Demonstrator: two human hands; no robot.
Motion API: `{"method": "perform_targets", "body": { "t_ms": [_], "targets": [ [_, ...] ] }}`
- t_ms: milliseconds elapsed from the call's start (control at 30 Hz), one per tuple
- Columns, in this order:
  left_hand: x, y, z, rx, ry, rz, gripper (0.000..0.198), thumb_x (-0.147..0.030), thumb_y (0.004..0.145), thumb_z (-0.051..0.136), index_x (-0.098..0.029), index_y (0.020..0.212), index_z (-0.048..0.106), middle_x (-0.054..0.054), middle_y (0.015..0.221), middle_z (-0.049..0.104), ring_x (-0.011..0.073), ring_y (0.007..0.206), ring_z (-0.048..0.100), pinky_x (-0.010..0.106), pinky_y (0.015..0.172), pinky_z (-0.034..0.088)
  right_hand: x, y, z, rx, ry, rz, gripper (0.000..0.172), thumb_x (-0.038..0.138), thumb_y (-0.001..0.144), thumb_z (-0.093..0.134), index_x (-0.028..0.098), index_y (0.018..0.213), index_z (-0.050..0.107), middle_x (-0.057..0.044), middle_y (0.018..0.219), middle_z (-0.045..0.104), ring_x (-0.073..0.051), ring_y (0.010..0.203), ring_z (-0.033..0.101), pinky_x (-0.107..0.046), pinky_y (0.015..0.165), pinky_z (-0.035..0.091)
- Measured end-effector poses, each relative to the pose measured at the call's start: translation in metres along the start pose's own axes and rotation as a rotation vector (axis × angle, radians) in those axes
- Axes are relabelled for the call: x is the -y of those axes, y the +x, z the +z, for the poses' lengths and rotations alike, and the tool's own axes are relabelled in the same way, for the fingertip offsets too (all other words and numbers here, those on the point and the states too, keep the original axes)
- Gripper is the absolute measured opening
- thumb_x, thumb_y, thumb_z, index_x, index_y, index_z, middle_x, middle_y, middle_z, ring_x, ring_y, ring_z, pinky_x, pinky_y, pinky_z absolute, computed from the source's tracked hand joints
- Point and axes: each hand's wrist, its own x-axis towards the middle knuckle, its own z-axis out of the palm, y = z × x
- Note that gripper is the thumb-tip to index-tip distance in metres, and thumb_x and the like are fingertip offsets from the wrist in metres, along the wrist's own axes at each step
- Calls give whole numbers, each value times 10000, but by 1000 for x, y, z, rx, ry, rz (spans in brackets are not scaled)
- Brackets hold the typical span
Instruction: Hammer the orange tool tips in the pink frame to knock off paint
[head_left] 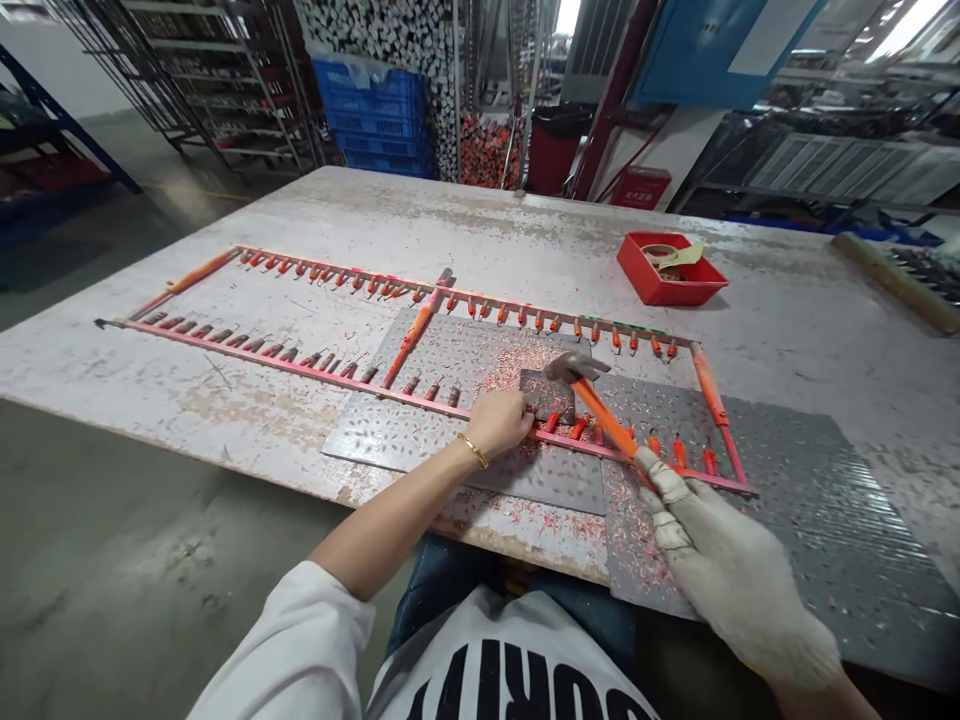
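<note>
- At five o'clock, the gloved right hand (731, 570) has its fingers closed around an orange-handled hammer (600, 418), its head just above a dark steel block (546, 395).
- Left hand (495, 422), bare, fingers resting ungripped on the block, sits over a pink rack (300, 369) of orange hooks.
- Grey perforated sheets (810, 520) lie underneath.
- At one o'clock, a red tray (671, 285) holds tape (660, 254).
- Black shirt lettering (510, 690) is cut off, unreadable.

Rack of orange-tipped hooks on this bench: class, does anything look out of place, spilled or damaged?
Orange-pink flakes lie scattered over the grey perforated sheet and the bench, looking spilled from the coated rack. An orange bar also slants across the rack, out of line with its straight rails.
</note>
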Motion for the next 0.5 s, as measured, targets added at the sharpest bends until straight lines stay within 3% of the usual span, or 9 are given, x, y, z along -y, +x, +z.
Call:
{"method": "perform_targets", "body": {
  "t_ms": [67, 233, 367, 500],
  "targets": [
    [0, 0, -1, 8, 15, 9, 311, -365, 989, 483, -182, 906, 720, 126, 914, 762, 281, 928, 730, 347, 804, 519, 3, 1, 5, -2, -18, -15, 608, 176, 958, 464, 319, 1548, 477, -38, 1188, 743, -209, 781, 737, -334, 667, 567],
    [0, -4, -3, 14, 75, 30, 345, -380, 1025, 442, -171, 960, 709, 135, 949, 765, 276, 937, 730, 357, 837, 520, 1, 2, 34, 175, -117, -24, 580, 129, 948, 445, 307, 1487, 559, -14, 891, 727, -183, 650, 692, -290, 562, 497],
    [-1, -5, -4, 33, 110, 20, 331, -363, 1027, 445, -163, 967, 701, 140, 969, 770, 281, 955, 730, 376, 879, 513, -4, -2, 23, 56, -79, -59, 577, 150, 954, 443, 318, 1499, 535, -15, 989, 741, -170, 669, 683, -288, 594, 498],
    [-1, -4, -4, 17, 104, 20, 330, -365, 1033, 447, -161, 971, 699, 140, 1001, 773, 288, 1008, 720, 400, 938, 495, 3, -2, 8, -122, -30, -42, 662, 131, 919, 445, 299, 1560, 453, -16, 961, 737, -164, 653, 660, -279, 563, 468]
  ]
}}
